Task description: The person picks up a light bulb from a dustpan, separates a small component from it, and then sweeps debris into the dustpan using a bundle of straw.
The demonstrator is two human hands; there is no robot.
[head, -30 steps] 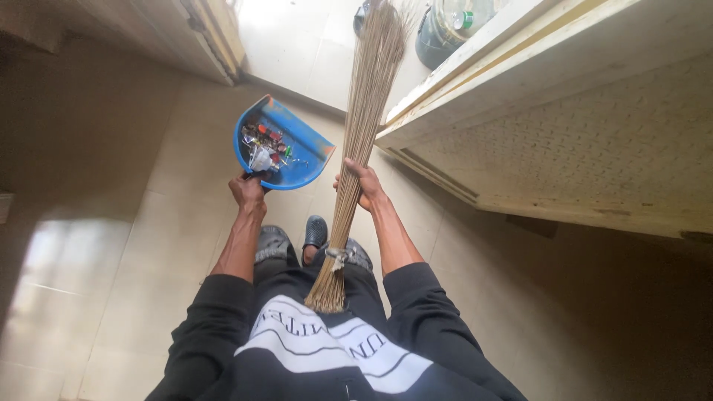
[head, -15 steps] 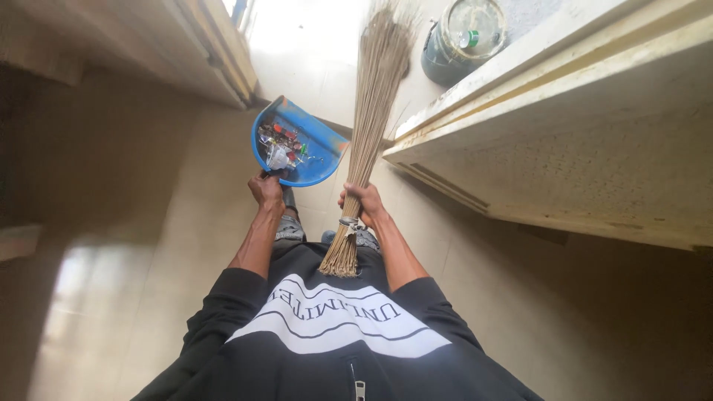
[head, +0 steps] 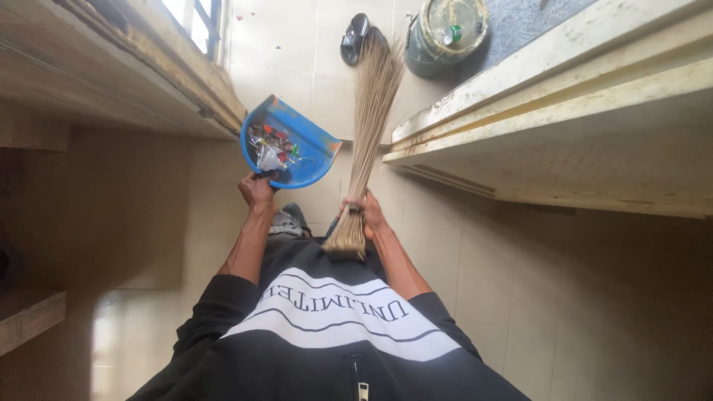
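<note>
Head view, looking straight down: the left hand (head: 256, 190) is closed around the handle of a blue dustpan (head: 288, 142), and the handle itself is hidden inside the fist. The pan is held tilted just beyond the hand, its hollow filled with small litter: silvery wrappers and red and green scraps, too small to be told apart. The right hand (head: 369, 214) is wrapped tightly around a bundle of thin straw sticks, a stick broom (head: 368, 134), gripped close to its bound end, which is seen just near of the fist against the black sweatshirt (head: 334, 327). The bristles fan out toward the far tiled floor (head: 282, 44), where their tips overlap a dark round object (head: 354, 37) that cannot be identified. A large jar with a green cap (head: 445, 33) is seen far right, partly cut off by the frame. A pale ledge (head: 564, 111) runs along the right, and a wooden frame (head: 111, 67) along the left; the feet are mostly hidden by the arms.
</note>
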